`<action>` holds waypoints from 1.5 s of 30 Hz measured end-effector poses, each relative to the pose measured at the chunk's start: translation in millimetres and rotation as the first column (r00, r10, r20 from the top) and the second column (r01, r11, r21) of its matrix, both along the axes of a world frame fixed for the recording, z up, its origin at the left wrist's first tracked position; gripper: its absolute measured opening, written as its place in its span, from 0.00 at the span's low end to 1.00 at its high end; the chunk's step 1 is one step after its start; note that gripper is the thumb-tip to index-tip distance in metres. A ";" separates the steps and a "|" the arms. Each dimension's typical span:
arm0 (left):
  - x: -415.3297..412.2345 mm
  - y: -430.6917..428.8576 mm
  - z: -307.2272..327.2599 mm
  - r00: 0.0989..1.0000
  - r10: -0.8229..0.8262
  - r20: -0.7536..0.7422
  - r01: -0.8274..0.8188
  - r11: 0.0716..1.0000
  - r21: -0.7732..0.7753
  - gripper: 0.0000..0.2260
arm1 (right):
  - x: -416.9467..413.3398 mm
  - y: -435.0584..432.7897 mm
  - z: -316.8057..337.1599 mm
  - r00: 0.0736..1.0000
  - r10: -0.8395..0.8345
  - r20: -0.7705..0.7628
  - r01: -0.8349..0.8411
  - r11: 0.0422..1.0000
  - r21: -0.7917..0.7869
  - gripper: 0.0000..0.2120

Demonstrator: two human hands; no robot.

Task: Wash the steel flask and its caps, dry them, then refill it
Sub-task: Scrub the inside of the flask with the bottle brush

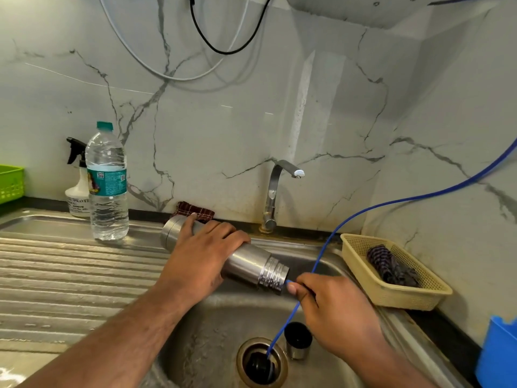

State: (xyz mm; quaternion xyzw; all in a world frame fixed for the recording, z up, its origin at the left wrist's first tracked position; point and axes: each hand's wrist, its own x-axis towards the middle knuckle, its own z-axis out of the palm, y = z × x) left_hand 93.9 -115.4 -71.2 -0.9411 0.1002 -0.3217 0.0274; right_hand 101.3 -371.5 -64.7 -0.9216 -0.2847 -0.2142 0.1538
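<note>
Head view. Grips the steel flask (pixel 246 266) in the left hand (pixel 201 256), fingers (pixel 221 228) curled over the barrel, base tipped up toward the wall, open threaded mouth slanting down over the sink (pixel 218 331). Pinches a blue tube (pixel 323 252) between thumb and forefinger of the right hand (pixel 338 306), right at the flask's mouth; no telling whether any water comes out. Shows both caps off: a steel cap (pixel 298 345) upright on the basin floor, just beside the drain (pixel 243 351), and a black round piece (pixel 256 365), probably the inner cap, sitting in the drain itself beside the lower run of the tube. Shows a wet basin floor and a tap (pixel 279 191) with no visible stream.

Reads as the washing stage, likely rinsing the inside of the flask. Leaves most of the task open: no sign of the caps being finished, nothing dried, nothing refilled. Offers the means close by: a dark cloth (pixel 391 268) in the beige basket (pixel 436 292) to the right, a maroon cloth (pixel 195 211) behind the flask, and a plastic water bottle (pixel 107 186) standing on the steel desk (pixel 70 270) to the left, perhaps for the refill.
</note>
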 end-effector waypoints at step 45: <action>-4.8 16.1 17.8 0.997 0.083 -0.007 -0.083 0.994 -0.077 0.42 | 35.5 -66.7 11.7 0.928 -0.015 0.372 -0.011 0.998 0.067 0.18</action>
